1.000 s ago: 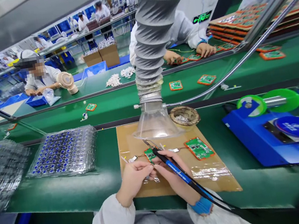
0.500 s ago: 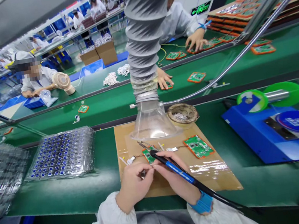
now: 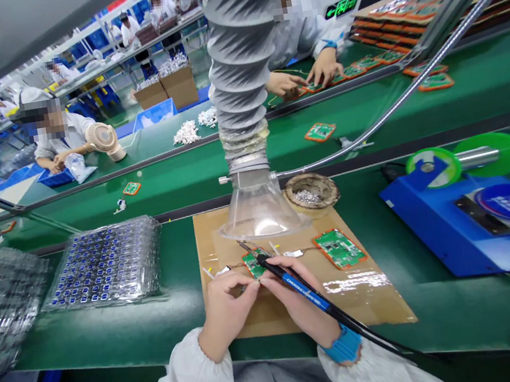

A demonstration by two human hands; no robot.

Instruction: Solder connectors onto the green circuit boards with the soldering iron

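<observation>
My right hand (image 3: 304,302) is closed around a soldering iron (image 3: 305,287) with a blue and black handle, its tip pointing up and left beneath the clear fume hood (image 3: 260,209). Its thumb and fingertip meet close to my left hand (image 3: 228,305), which is pinched at the near edge of a small green circuit board (image 3: 253,263). Whatever sits between the left fingertips is too small to make out. Wires with a white connector (image 3: 294,254) run from the right toward a second, orange-edged circuit board (image 3: 339,248). Both boards lie on a brown cardboard sheet (image 3: 373,298).
A round pot (image 3: 312,193) of silvery bits stands behind the sheet. To the right is a blue solder-reel stand (image 3: 438,220); to the left, stacked clear trays (image 3: 102,263). A grey hose (image 3: 236,71) hangs overhead. Across the green conveyor (image 3: 177,187), a co-worker's hands (image 3: 325,67) touch boards.
Boards on the conveyor have shifted left. The co-worker's hand beside the hose has drawn back to the far row of boards. My own hands have hardly moved.
</observation>
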